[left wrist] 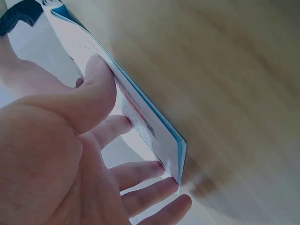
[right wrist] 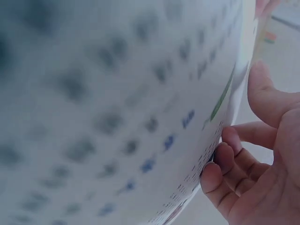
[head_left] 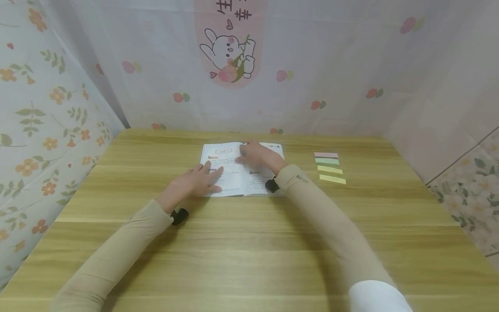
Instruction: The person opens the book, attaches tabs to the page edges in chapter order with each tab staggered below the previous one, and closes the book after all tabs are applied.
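An open book (head_left: pixel 243 184) with printed white pages lies on the wooden table. My left hand (head_left: pixel 200 180) rests on the left page with its fingers spread. In the left wrist view the thumb and fingertips touch the page close to the edge of the book (left wrist: pixel 154 126). Over the upper middle of the book, by the fold, is my right hand (head_left: pixel 257 155). Seen from the right wrist, the bent fingertips (right wrist: pixel 213 176) touch the page (right wrist: pixel 154 136), with the thumb apart from them; nothing is gripped between thumb and fingers.
To the right of the book, a column of sticky notes lies on the table (head_left: pixel 249 251): a pink note (head_left: pixel 326 154), a green note (head_left: pixel 327 161) and two yellow notes (head_left: pixel 329 169). A printed curtain (head_left: pixel 331 65) hangs behind the table, with a floral cloth (head_left: pixel 50 143) at the left.
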Demonstrator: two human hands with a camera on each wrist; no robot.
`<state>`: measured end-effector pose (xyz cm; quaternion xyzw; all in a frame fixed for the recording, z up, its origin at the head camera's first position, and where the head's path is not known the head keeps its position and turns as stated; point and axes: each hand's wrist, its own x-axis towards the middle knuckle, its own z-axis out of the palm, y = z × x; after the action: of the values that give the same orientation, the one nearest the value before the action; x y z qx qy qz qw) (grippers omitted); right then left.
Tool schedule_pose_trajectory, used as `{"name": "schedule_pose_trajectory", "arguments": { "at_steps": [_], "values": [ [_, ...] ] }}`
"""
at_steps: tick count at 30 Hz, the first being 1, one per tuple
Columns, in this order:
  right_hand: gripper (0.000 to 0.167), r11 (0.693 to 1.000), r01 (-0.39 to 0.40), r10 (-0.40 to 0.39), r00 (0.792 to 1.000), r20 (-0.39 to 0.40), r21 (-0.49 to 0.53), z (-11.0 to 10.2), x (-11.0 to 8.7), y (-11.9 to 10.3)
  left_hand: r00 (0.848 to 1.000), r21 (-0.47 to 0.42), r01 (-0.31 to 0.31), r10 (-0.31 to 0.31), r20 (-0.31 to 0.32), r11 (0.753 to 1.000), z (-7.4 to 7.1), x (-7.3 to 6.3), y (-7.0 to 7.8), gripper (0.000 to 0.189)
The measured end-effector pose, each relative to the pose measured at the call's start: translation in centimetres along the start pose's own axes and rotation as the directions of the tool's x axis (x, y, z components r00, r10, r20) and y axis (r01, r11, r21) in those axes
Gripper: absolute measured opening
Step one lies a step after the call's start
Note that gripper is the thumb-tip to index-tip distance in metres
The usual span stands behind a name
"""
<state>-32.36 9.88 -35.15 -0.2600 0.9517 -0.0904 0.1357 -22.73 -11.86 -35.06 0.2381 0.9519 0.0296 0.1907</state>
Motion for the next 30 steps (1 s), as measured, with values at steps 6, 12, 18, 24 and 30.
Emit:
{"name": "schedule_pose_trajectory", "arguments": {
  "at_steps": [6,12,18,24,30],
  "values": [
    [0.062,0.999,-0.053,0.052,0.998,0.022,0.012,0.1,1.1,0.2,1.0,0.009,0.01,-0.01,0.017,1.0,0.1,-0.1,0.1,0.07],
    [0.068,0.998,-0.064,0.064,0.997,0.037,-0.002,0.3,1.6,0.3,1.0,0.014,0.016,-0.016,0.022,1.0,0.2,-0.1,0.1,0.07],
    [0.06,0.999,-0.035,0.035,0.999,0.013,-0.012,0.6,1.7,0.5,0.999,0.035,0.031,-0.032,0.033,0.999,0.5,0.0,0.1,0.071],
    [0.043,0.999,-0.032,0.032,0.999,-0.021,-0.006,0.5,1.5,0.4,0.999,0.066,0.038,-0.039,0.011,0.997,0.4,-0.2,0.5,0.07],
    [0.043,0.999,-0.014,0.013,0.999,-0.03,-0.04,0.2,1.2,0.3,0.999,0.083,0.047,-0.046,-0.009,0.995,0.3,-0.1,0.6,0.07]
  ]
}}
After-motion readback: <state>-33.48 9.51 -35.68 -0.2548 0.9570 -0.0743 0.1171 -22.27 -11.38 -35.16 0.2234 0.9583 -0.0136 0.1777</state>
